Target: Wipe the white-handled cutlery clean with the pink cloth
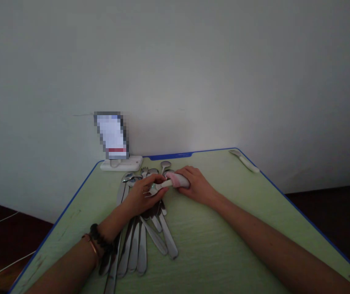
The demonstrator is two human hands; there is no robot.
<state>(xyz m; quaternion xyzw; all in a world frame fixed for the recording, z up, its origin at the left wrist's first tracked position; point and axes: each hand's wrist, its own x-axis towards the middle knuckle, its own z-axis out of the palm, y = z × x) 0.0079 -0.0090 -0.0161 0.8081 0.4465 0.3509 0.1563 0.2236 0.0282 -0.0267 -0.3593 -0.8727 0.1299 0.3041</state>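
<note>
A fork (154, 188) with a pale handle lies across my left hand (142, 195), its tines pointing left, and the fingers are closed around it. My right hand (196, 184) is closed on a pink and whitish cloth (178, 180), which wraps the handle end of the fork. Beneath and beside my left hand spreads a pile of metal cutlery (135, 245), with several handles pointing toward me. Spoon bowls (129, 177) and fork tines (144, 171) show at its far end; my left hand and forearm hide the middle.
A lit, blurred-out screen (112, 136) stands on a white base (122, 163) at the table's back left. At the back right edge lies a pale-handled utensil (245, 161), seemingly a knife. The green table (212, 253) has a blue rim and meets a white wall (193, 73).
</note>
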